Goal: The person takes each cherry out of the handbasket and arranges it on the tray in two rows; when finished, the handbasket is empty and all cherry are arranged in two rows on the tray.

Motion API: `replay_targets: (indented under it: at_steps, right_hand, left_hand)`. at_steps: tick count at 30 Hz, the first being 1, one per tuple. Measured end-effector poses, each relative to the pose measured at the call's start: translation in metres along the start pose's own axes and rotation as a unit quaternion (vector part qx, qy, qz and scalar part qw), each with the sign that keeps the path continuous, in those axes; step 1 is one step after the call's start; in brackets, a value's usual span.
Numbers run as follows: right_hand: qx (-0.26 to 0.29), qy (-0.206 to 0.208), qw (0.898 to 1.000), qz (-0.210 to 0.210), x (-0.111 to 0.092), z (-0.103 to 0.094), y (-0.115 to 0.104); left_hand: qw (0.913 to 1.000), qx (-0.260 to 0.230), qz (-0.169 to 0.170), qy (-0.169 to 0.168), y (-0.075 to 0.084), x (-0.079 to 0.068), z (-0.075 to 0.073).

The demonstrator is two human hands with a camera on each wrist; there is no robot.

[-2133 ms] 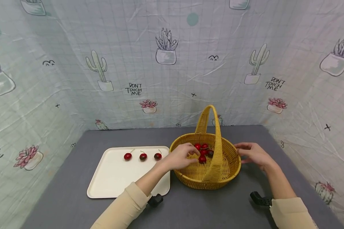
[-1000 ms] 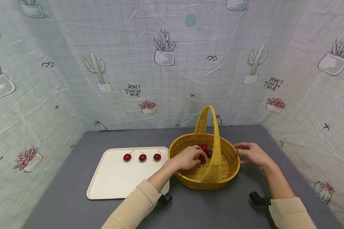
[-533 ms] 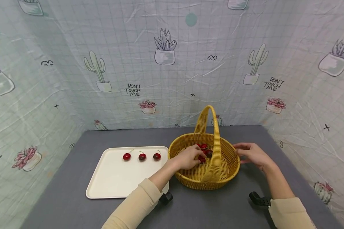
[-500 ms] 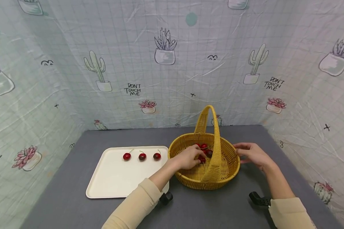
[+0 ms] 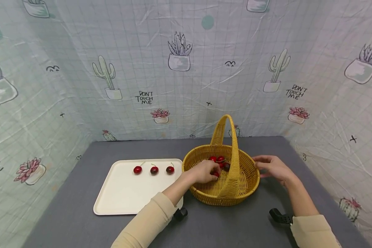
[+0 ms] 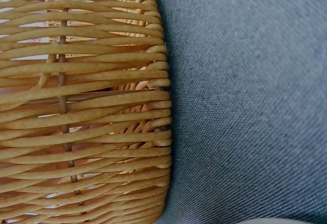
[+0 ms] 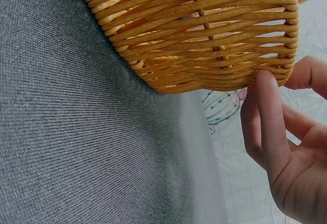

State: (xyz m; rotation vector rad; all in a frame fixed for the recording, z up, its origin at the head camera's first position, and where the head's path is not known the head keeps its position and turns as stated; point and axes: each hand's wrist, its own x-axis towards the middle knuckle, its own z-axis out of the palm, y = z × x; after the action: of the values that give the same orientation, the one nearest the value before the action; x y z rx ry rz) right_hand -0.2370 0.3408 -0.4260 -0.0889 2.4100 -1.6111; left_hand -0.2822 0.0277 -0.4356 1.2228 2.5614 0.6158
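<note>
In the head view a yellow wicker basket (image 5: pixel 204 198) with a tall arched handle stands on the grey tabletop. My left hand (image 5: pixel 203 171) reaches over its left rim and pinches a red cherry (image 5: pixel 216 174) low inside, partly covered by the fingers. Just behind the fingertips several more cherries (image 5: pixel 220 159) lie grouped on the basket floor. My right hand (image 5: pixel 274 168) holds the basket's right rim from outside; in the right wrist view its fingers (image 7: pixel 269 106) meet the woven wall (image 7: pixel 204 40) at the rim. The left wrist view shows mostly the basket's wall (image 6: pixel 102 112), hiding the left fingers.
Left of the basket lies a white tray (image 5: pixel 121 189), with three stemmed cherries (image 5: pixel 154 169) in a row near its far edge. Its right edge sits close to the basket, under the left forearm. A patterned cloth (image 5: pixel 127 120) hangs behind the grey tabletop (image 5: pixel 223 227).
My left hand has reached further into the basket and its fingers have closed on a cherry, which has shifted slightly toward the left. The right hand stays at the rim.
</note>
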Motion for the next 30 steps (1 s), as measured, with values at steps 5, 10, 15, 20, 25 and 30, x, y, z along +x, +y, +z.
replay_targets:
  at_steps: [5,10,15,20,25,30]
  right_hand:
    - [0.004,-0.001,1.000,0.001,0.000,0.002,-0.001]
    - [0.003,-0.004,1.000,0.003,0.002,0.002,-0.001]
    - [0.000,-0.006,1.000,0.003,0.004,0.001,0.000]
    - [-0.003,-0.008,1.000,0.005,0.004,0.000,0.001]
    - [-0.001,-0.011,1.000,0.007,0.003,-0.001,0.001]
    - [0.000,-0.013,1.000,0.008,0.001,-0.002,0.000]
  left_hand:
    - [0.9996,-0.023,-0.014,0.005,0.000,-0.005,-0.001]
    - [0.9992,-0.031,-0.021,0.017,0.000,-0.010,-0.005]
    - [0.9975,-0.055,-0.005,0.044,-0.001,-0.019,-0.017]
    - [0.9939,-0.071,0.003,0.084,-0.005,-0.036,-0.028]
    - [0.9867,-0.095,-0.007,0.131,-0.011,-0.056,-0.037]
    - [0.9765,-0.128,-0.024,0.171,-0.018,-0.078,-0.046]
